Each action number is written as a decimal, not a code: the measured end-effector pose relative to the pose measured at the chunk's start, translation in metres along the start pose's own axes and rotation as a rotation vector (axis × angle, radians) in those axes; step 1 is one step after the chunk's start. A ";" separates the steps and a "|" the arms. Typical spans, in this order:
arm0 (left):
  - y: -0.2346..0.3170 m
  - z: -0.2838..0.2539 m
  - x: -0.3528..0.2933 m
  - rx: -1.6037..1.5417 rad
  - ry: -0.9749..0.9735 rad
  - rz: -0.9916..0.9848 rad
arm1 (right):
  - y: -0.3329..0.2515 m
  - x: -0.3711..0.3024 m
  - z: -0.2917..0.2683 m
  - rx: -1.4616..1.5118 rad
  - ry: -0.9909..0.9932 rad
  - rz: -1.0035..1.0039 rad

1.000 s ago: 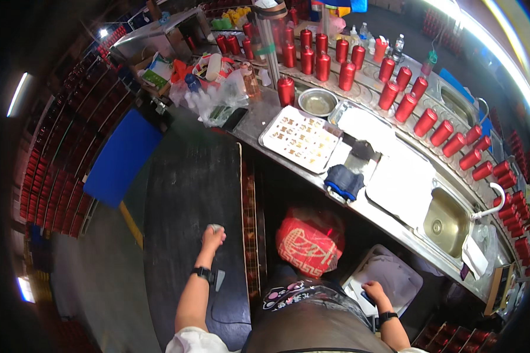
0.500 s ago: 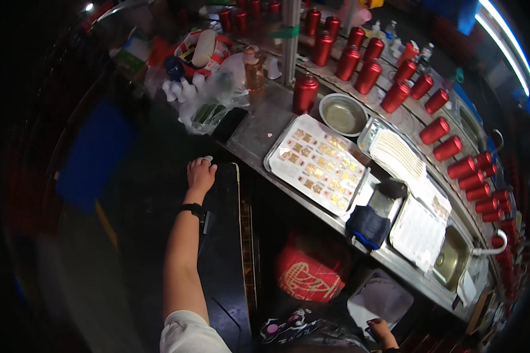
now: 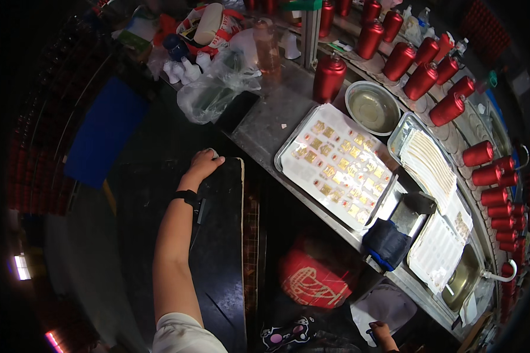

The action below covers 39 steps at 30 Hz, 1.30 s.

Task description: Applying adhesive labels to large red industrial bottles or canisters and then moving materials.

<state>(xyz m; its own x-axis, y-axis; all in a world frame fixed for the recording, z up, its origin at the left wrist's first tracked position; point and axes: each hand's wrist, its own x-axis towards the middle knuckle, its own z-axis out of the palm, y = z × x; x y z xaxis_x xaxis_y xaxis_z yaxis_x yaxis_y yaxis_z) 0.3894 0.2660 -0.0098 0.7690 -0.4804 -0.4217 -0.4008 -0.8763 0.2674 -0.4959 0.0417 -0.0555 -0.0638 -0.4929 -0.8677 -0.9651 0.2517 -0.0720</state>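
Note:
My left hand (image 3: 204, 165) rests at the far end of a black tabletop (image 3: 218, 247), its fingers curled on a small pale object that is mostly hidden. Beside the wrist, which wears a dark band, a slim dark tool or cord (image 3: 201, 212) lies on the black surface. Low in the picture, my right hand (image 3: 383, 335) is closed, with something small and dark at its fingers. It is in front of a white plastic bin or stool (image 3: 368, 309). A red bag or cover (image 3: 315, 276) with pale markings is left of that.
Along the right runs a metal bench with a tray of small gold pieces (image 3: 341, 159), a steel bowl (image 3: 374, 109), a dark blue cloth (image 3: 388, 241) and a sink (image 3: 465, 279). Red bottles (image 3: 423, 81) stand in rows on a curved conveyor. Plastic bags (image 3: 218, 88) lie at the back.
The view has shifted, so the bench things appear further right and larger. My left hand stays at the table's far end, its wrist turned slightly. My right hand stays by the white bin or stool.

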 end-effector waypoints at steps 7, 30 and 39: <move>0.005 -0.010 -0.002 -0.024 -0.035 -0.004 | -0.029 -0.010 0.011 -0.070 -0.056 -0.038; 0.178 0.285 -0.175 -0.291 -0.406 0.177 | -0.147 0.114 0.053 -0.311 0.062 -0.182; 0.235 0.409 -0.152 -0.263 -0.599 -0.052 | -0.123 0.202 0.068 -0.363 0.157 -0.528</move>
<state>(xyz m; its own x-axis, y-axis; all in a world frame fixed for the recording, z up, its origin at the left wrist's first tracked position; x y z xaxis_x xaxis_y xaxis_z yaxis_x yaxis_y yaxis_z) -0.0252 0.1183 -0.2371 0.3428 -0.4412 -0.8293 -0.1767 -0.8974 0.4044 -0.3728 -0.0317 -0.2553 0.4321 -0.5954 -0.6773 -0.8993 -0.3403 -0.2746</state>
